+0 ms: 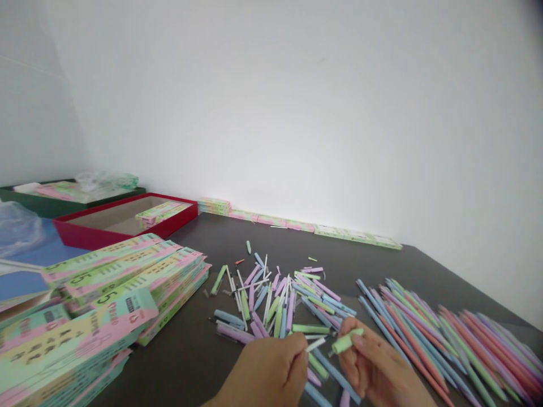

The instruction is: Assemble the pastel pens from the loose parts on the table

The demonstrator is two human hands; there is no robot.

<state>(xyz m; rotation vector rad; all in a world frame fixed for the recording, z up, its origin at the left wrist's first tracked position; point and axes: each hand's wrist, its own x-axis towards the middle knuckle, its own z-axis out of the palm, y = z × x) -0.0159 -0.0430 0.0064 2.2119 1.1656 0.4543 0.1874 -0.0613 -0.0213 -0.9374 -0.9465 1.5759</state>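
My left hand (269,370) is closed in a fist-like pinch, with the end of a thin white pen refill (316,344) sticking out toward the right. Between the fingertips of my right hand (377,364) is a short light-green pen barrel (344,341), its open end facing the refill. A small gap separates the two pieces. Below and beyond both hands spreads a loose pile of pen parts (278,302) in purple, blue and green, mixed with white refills. To the right of my right hand lie many long pastel pens (413,325) in rows.
Stacks of printed pastel pen boxes (123,282) fill the near left. Behind them stand a red tray (121,243) holding a few boxes and a green tray (38,209) with plastic wrap. More boxes (271,220) line the dark table (339,254) along the white wall.
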